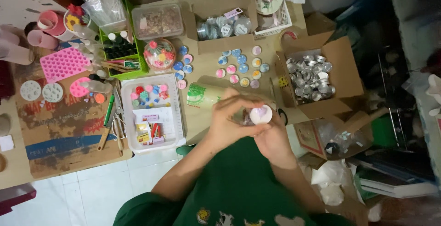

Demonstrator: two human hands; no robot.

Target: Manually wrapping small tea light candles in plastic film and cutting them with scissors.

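Note:
Both my hands meet over my lap at the table's front edge. My left hand point(229, 120) arches its fingers over a small round tin with a white and pink top point(261, 114). My right hand point(274, 136) cups the same tin from below and the right. Just beyond my fingers lies a cream cardboard tube with a green print point(204, 95). Farther back, several small round tins with coloured tops point(241, 65) sit in loose rows on the table.
An open cardboard box of empty silver tins point(310, 77) stands to the right. A white tray point(177, 116) with small coloured pieces lies to the left, beside scissors and a green pen point(109, 110). Pink moulds point(64, 63), a green basket point(120, 72) and other boxes crowd the back.

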